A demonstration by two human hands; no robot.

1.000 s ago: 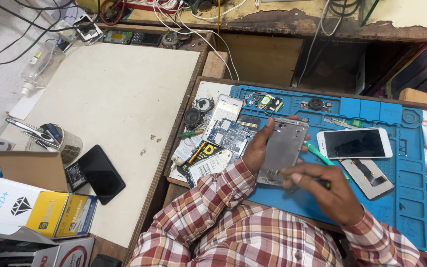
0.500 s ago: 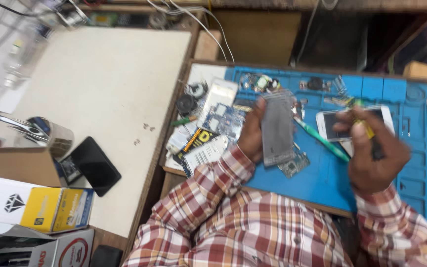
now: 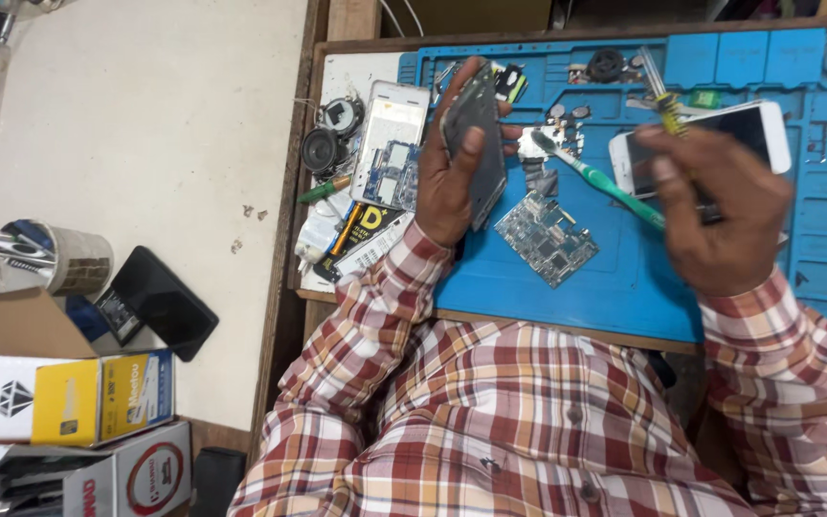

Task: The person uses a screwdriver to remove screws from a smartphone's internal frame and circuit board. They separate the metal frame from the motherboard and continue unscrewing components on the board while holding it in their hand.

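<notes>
My left hand (image 3: 452, 172) grips a grey opened phone body (image 3: 479, 144), tilted on edge above the blue work mat (image 3: 605, 278). My right hand (image 3: 720, 211) is raised over the mat's right side and is shut on a screwdriver with a yellow and black handle (image 3: 660, 94). A bare circuit board (image 3: 547, 237) lies flat on the mat between my hands. A green toothbrush (image 3: 600, 179) lies slanted beside it. A white phone (image 3: 729, 134) rests partly hidden behind my right hand.
A white phone back shell (image 3: 390, 124), small round speakers (image 3: 323, 148) and a battery (image 3: 361, 230) lie left of the mat. On the pale table sit a black phone (image 3: 160, 302), a tin of tools (image 3: 69, 258) and cardboard boxes (image 3: 69, 397).
The circuit board has come out of the phone body and lies on the mat. My right hand lifted the screwdriver up and to the right. The view shifted closer.
</notes>
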